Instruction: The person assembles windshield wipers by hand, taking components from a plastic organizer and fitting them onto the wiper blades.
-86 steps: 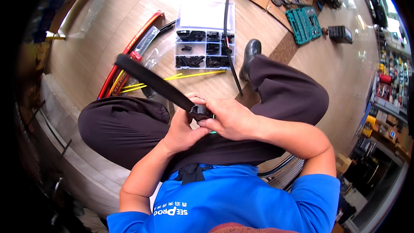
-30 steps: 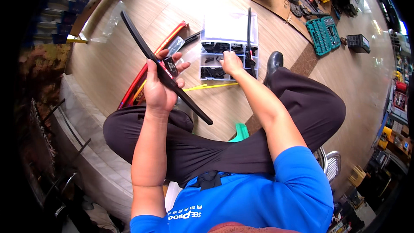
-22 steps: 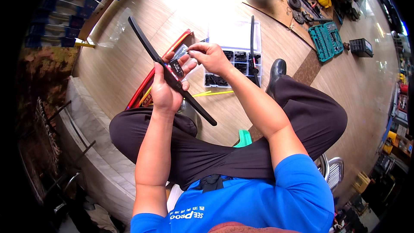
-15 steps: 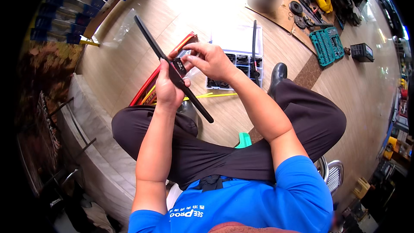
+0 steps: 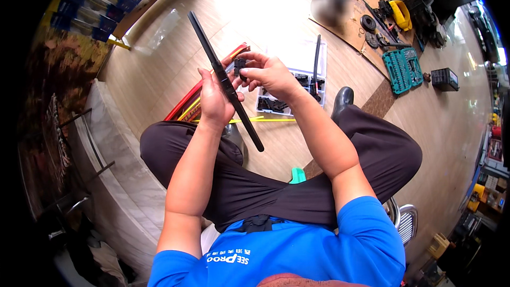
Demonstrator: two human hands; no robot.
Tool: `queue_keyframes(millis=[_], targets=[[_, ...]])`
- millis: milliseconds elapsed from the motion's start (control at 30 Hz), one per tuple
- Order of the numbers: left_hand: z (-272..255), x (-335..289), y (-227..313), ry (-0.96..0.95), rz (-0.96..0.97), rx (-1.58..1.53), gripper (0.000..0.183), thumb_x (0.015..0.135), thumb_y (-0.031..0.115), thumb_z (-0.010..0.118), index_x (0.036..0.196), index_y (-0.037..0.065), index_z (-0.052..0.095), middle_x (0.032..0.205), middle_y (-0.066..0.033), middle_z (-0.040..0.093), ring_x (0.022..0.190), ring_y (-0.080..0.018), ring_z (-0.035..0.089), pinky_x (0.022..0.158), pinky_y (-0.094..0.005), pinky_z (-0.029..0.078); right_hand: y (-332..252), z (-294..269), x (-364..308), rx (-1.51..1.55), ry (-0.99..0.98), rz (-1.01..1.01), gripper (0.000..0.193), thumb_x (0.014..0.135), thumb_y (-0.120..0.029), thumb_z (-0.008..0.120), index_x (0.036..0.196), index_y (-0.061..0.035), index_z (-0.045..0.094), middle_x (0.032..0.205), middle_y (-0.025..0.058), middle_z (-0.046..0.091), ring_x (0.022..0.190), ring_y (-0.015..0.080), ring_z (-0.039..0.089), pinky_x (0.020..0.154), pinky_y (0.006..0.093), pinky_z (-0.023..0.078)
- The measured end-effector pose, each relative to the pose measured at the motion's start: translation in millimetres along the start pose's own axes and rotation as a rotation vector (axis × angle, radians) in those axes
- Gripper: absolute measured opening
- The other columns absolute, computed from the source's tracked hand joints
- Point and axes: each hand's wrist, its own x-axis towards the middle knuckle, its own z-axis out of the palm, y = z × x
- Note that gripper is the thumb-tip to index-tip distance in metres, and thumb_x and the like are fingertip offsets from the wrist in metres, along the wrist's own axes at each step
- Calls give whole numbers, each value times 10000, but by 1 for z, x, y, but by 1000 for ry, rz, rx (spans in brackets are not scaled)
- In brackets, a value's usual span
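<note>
A long black wiper blade slants across my left hand, whose thumb and fingers grip it near the middle. Just right of the blade, my right hand pinches a small black plastic wiper adapter between thumb and fingers. The adapter is apart from the blade, near its centre. Beyond and beneath my hands, a clear compartment box on the floor holds several black plastic fittings. Another black wiper blade lies across the box's right side.
Red and yellow packaging lies on the floor left of the box, with yellow strips nearby. A teal socket set and a black box are at right. Cardboard with parts lies farther back. A green object is between my legs.
The adapter, earlier against the middle of the blade, is now apart from it in my right hand. My left hand and the blade have shifted slightly right.
</note>
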Motion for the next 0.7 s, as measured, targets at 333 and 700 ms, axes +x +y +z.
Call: queue_keyframes(millis=[333, 700], targets=[[-4, 1, -1, 9, 52, 70, 734, 953, 654, 142, 1263, 80, 478, 1051, -51, 609, 759, -134, 547, 596, -292, 471, -8, 9, -6, 187, -168, 56, 451, 837, 7, 635, 1274, -30, 530, 1020, 83, 655, 836, 123, 649, 641, 187, 495], [-5, 0, -3, 58, 72, 81, 706, 959, 639, 148, 1273, 78, 440, 1125, -114, 601, 901, -188, 597, 678, -318, 505, -17, 17, -10, -142, -123, 37, 461, 852, 39, 603, 1300, -6, 506, 991, 84, 655, 755, 111, 616, 665, 244, 521]])
